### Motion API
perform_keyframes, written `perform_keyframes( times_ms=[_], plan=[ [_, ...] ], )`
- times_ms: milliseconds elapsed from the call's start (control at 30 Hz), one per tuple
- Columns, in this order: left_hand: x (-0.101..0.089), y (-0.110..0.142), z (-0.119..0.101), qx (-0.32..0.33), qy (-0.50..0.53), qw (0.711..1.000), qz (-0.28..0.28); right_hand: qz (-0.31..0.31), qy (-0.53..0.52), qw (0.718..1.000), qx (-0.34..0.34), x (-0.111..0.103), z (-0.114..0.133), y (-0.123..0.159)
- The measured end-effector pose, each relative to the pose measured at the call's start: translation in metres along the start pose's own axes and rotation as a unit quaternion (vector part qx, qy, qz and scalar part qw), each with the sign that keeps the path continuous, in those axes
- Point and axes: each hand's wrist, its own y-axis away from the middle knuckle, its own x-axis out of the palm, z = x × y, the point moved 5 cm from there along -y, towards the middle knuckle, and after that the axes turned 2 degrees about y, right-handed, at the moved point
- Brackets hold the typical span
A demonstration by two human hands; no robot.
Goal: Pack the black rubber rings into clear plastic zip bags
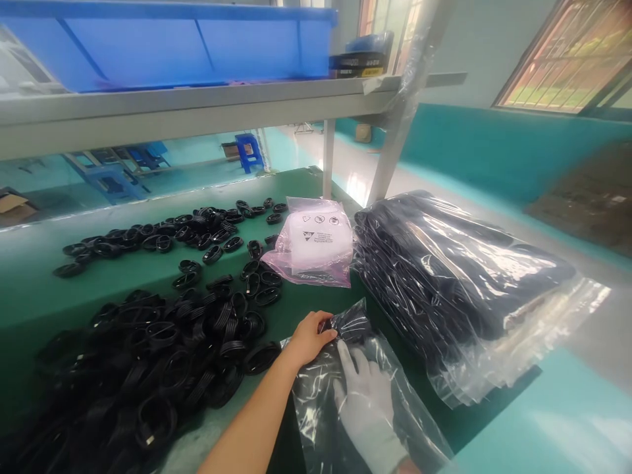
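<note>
A clear plastic bag (pixel 316 401) with something dark in or beneath it lies at the front of the table, its far end bunched up. My bare left hand (pixel 312 337) grips that bunched end between thumb and fingers. Wearing a pale glove, my right hand (pixel 366 395) rests flat on the bag's upper face, fingers stretched out towards the left hand. To the left spreads a large heap of coiled black cables (pixel 197 329), some with metal plug ends showing. Beyond my hands sits a pink anti-static bag (pixel 318 240) with white contents and a printed ATTENTION label.
On the right, a stack of clear bags with black contents (pixel 459 283) reaches the green table's edge (pixel 494 401). A metal shelf (pixel 197 108) spans above, carrying a blue bin (pixel 197 49) and small boxes (pixel 358 62). Its post (pixel 402 112) stands behind the stack.
</note>
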Motion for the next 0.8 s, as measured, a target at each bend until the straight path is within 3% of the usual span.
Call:
perform_keyframes(
  times_ms=[267,600,800],
  plan=[
    [0.003,-0.009,-0.001,-0.057,-0.022,0.998,-0.018,-0.002,0.024,1.0,-0.002,0.002,0.002,-0.003],
    [0.001,-0.016,0.003,-0.066,0.004,0.998,-0.005,0.002,0.001,1.0,-0.01,0.0,0.0,-0.004],
    [0.006,-0.018,0.002,-0.112,0.001,0.993,-0.041,-0.007,-0.017,1.0,0.008,-0.004,0.0,-0.004]
  ],
)
